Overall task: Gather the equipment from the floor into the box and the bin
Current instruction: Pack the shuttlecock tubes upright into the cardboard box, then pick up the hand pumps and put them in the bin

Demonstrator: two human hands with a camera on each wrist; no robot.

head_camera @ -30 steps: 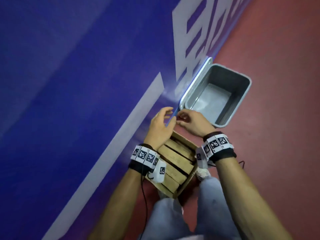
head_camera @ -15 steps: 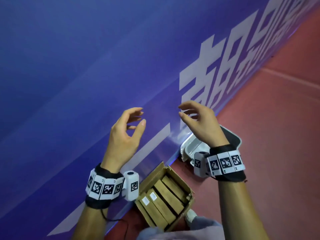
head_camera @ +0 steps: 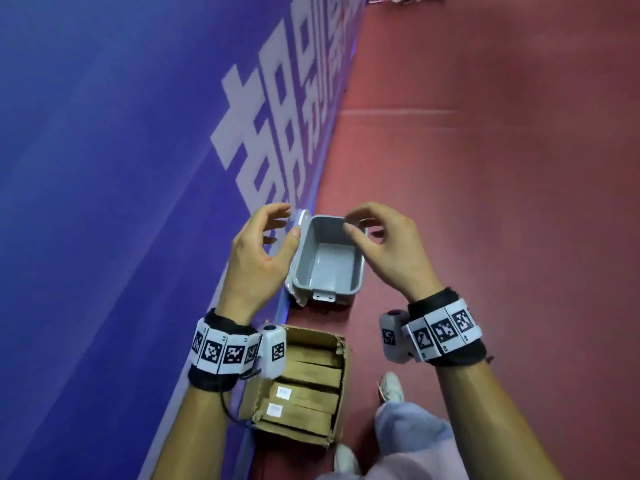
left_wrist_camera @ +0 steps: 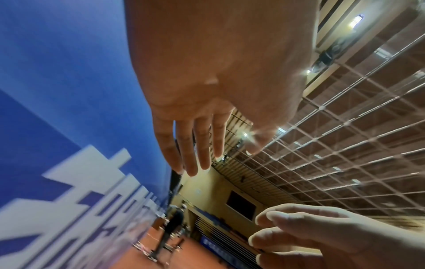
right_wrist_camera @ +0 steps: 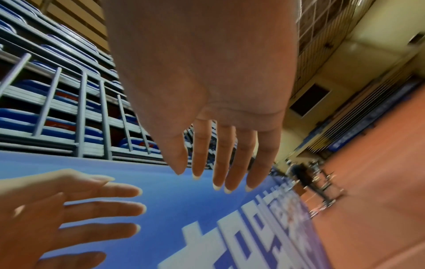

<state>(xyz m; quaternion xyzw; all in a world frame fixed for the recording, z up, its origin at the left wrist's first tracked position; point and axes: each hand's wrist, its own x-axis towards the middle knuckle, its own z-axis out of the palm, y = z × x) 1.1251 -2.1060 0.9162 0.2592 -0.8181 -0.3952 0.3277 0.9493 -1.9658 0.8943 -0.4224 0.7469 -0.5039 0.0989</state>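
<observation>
grey bin sits empty on the red floor by the blue barrier; cardboard box nearer, packed with small cartons. left hand and right hand both loose, holding nothing. best to scan the floor for leftover gear before reaching.

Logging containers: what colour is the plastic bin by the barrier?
Grey, inside and out; the bin shows best in the head view.

Head: looks steeply down at floor beside blue banner.
Wrists: close behind palms, facing upward; both share banner.
</observation>
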